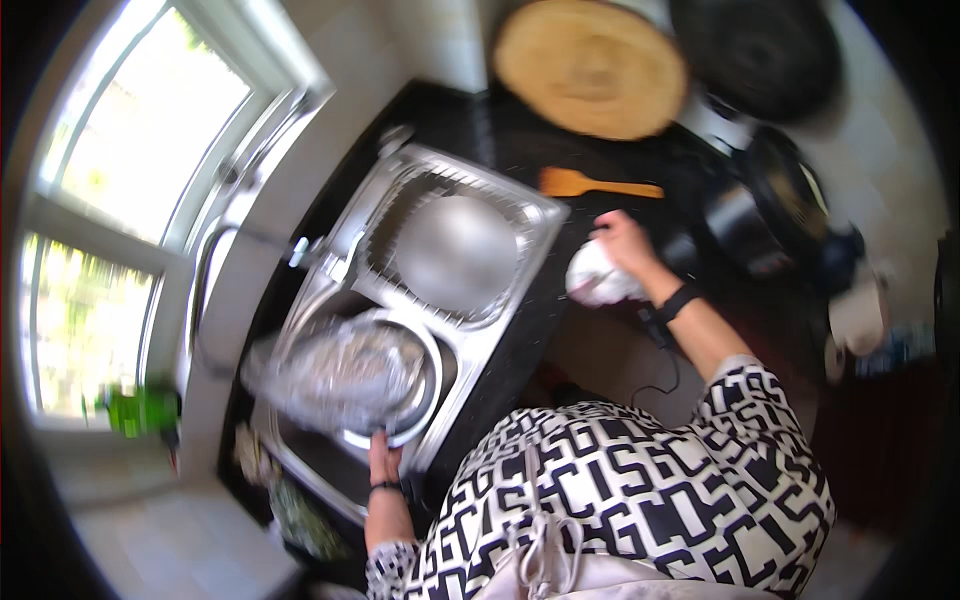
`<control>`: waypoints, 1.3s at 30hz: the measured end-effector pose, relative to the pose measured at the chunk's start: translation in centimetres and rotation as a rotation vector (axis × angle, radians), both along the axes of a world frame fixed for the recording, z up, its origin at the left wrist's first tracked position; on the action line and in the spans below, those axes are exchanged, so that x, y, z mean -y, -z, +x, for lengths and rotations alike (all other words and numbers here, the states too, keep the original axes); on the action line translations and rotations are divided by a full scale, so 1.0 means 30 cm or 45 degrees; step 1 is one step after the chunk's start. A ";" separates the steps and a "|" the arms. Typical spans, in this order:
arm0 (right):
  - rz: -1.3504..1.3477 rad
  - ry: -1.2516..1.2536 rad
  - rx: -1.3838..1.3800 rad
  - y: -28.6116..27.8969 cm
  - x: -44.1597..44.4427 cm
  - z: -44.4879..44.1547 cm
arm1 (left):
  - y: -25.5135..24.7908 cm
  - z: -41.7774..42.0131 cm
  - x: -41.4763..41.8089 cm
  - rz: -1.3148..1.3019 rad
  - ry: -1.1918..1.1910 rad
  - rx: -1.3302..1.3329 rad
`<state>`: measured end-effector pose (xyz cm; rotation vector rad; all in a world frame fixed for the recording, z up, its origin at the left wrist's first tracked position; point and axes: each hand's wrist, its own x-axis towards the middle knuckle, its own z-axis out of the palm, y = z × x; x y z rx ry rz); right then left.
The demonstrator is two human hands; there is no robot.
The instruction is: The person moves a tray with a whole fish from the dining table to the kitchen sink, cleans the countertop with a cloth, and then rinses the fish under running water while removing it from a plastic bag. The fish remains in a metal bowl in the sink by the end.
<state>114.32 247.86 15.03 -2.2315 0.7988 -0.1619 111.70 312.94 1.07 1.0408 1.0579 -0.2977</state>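
Note:
My left hand (384,459) grips the near rim of a white bowl (430,379) in the lower basin of the steel sink; its fingers are partly hidden. A crumpled clear plastic bag (330,371) lies over the bowl and spreads past its left side. Blur hides what the bag contains. Over the counter's front edge, my right hand (624,244) is closed on a bunched white cloth (596,279) with a reddish patch.
A metal rack and a round steel lid-like piece (457,251) fill the upper basin. An orange spatula (600,184) lies on the black counter (517,161). A round wooden board (592,67), a dark pan (757,52) and a black pot (739,225) stand beyond. Bagged greens (304,517) sit lower left.

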 end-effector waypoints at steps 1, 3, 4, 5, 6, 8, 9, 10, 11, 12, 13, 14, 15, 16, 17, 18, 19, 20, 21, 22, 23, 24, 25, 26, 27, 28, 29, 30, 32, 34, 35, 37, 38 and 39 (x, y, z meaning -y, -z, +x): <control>-0.192 -0.029 -0.012 0.001 0.050 0.035 | 0.006 0.006 0.001 -0.028 0.064 -0.025; -0.434 -0.047 -0.352 -0.023 0.152 0.089 | 0.002 0.007 0.002 0.010 0.170 -0.064; -0.647 -0.079 -0.297 -0.025 0.174 0.109 | -0.008 0.014 -0.010 0.194 0.186 -0.186; -0.749 -0.090 -0.418 -0.036 0.197 0.130 | -0.025 0.027 -0.013 0.355 0.217 -0.309; -0.785 -0.117 -0.511 -0.037 0.213 0.150 | -0.049 0.033 -0.019 0.405 0.195 -0.363; -0.817 -0.168 -0.642 -0.040 0.227 0.180 | -0.128 0.043 -0.030 0.453 0.242 -0.414; -0.834 -0.217 -0.662 -0.036 0.225 0.189 | -0.176 0.048 -0.033 0.451 0.326 -0.339; -0.853 -0.283 -0.708 -0.036 0.223 0.198 | -0.224 0.052 -0.025 0.527 0.318 -0.287; -0.892 -0.322 -0.747 -0.032 0.220 0.211 | -0.266 0.052 0.001 0.620 0.306 -0.249; -0.906 -0.382 -0.755 -0.032 0.217 0.222 | -0.306 0.045 0.034 0.679 0.274 -0.153; -0.924 -0.432 -0.753 -0.034 0.215 0.233 | -0.340 0.039 0.077 0.753 0.238 -0.068; -0.936 -0.523 -0.733 -0.042 0.211 0.232 | -0.379 0.038 0.119 0.834 0.216 -0.003; -0.833 -0.570 -0.728 -0.056 0.209 0.236 | -0.420 0.034 0.159 0.812 0.244 0.048; -0.669 -0.610 -0.682 -0.070 0.199 0.227 | -0.459 0.028 0.200 0.740 0.288 0.149; -0.549 -0.638 -0.620 -0.095 0.184 0.210 | -0.496 0.027 0.243 0.685 0.340 0.250; -0.342 -0.677 -0.538 -0.107 0.144 0.203 | -0.532 0.030 0.289 0.626 0.400 0.347; 0.119 -0.606 -0.522 -0.123 0.093 0.183 | -0.564 0.031 0.340 0.575 0.449 0.363; 0.440 -0.689 -0.447 -0.148 0.037 0.155 | -0.592 0.032 0.396 0.515 0.523 0.424; 0.639 -0.781 -0.379 -0.166 -0.045 0.127 | -0.619 0.036 0.454 0.421 0.559 0.445; 0.806 -0.878 -0.345 -0.187 -0.138 0.103 | -0.644 0.044 0.512 0.346 0.626 0.471; 0.869 -1.034 -0.320 -0.209 -0.236 0.089 | -0.665 0.051 0.568 0.190 0.640 0.557; 0.951 -1.153 -0.300 -0.228 -0.340 0.075 | -0.682 0.060 0.622 0.088 0.582 0.554; 0.913 -1.252 -0.285 -0.239 -0.456 0.065 | -0.698 0.074 0.664 -0.029 0.517 0.621; 0.751 -1.439 -0.186 -0.256 -0.550 0.053 | -0.714 0.091 0.688 -0.073 0.436 0.655; 0.528 -1.558 -0.159 -0.265 -0.651 0.044 | -0.730 0.106 0.703 -0.125 0.356 0.725; 0.543 -1.634 -0.128 -0.272 -0.726 0.037 | -0.742 0.120 0.705 -0.181 0.281 0.781; 0.498 -1.667 -0.088 -0.273 -0.794 0.034 | -0.756 0.129 0.690 -0.164 0.192 0.877; 0.547 -1.654 -0.098 -0.271 -0.837 0.046 | -0.772 0.141 0.658 -0.143 0.149 0.905; 0.780 -1.532 -0.154 -0.248 -0.887 0.119 | -0.794 0.155 0.568 -0.102 0.006 0.948; 1.048 -1.271 -0.213 -0.208 -0.912 0.249 | -0.806 0.169 0.466 -0.080 -0.117 0.967; 1.131 -1.139 -0.227 -0.189 -0.915 0.333 | -0.808 0.181 0.412 -0.086 -0.171 0.985; 1.360 -1.026 -0.122 -0.150 -0.926 0.504 | -0.803 0.207 0.313 -0.102 -0.282 1.049; 1.445 -0.975 -0.159 -0.136 -0.929 0.585 | -0.801 0.227 0.271 -0.157 -0.372 1.056; 1.569 -0.980 -0.172 -0.122 -0.928 0.658 | -0.799 0.237 0.232 -0.127 -0.410 1.067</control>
